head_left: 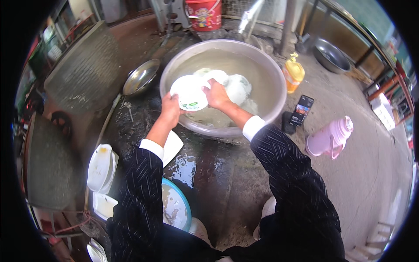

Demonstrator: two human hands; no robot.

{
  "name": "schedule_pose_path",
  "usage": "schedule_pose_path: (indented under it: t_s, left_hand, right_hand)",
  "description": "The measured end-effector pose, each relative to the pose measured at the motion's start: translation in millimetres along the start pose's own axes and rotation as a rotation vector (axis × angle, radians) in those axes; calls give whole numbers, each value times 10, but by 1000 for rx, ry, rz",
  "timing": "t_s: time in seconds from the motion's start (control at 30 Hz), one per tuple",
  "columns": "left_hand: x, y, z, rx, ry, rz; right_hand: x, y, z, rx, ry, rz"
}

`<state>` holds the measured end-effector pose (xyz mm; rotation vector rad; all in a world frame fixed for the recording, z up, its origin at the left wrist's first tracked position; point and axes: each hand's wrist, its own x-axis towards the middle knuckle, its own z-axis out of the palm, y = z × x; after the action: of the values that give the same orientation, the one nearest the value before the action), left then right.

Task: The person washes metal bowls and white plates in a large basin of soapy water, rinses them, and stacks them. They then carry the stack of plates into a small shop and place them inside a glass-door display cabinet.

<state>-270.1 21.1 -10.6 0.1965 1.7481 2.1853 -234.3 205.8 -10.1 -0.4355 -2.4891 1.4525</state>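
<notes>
Between my two hands I hold a white plate (188, 89) with a green pattern near its lower edge, tilted over a large grey-lilac basin (279, 74). My left hand (171, 108) grips the plate's lower left rim. On its right side my right hand (215, 94) has hold of the rim, thumb on the face. Cloudy water fills the basin, and several white dishes (238, 88) lie in it behind and right of the held plate. Part of the fingers of both hands is hidden under the plate.
Right of the basin stand a yellow soap bottle (293, 74), a phone (302, 110) and a pink thermos (328, 137). A metal bowl (142, 77) leans at left. White dishes (101, 168) and a blue-rimmed tub (187, 203) sit nearer me. A red bucket (204, 15) is behind.
</notes>
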Motion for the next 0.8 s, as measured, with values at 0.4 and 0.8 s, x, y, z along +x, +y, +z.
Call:
schedule_pose_path:
  t_s: [0.4, 0.8]
  left_hand:
    - [149, -162, -272, 255, 248, 335]
    - [57, 374, -723, 687, 264, 501]
  right_hand:
    - [-35, -133, 60, -66, -30, -285]
    - [813, 970, -971, -715, -74, 138]
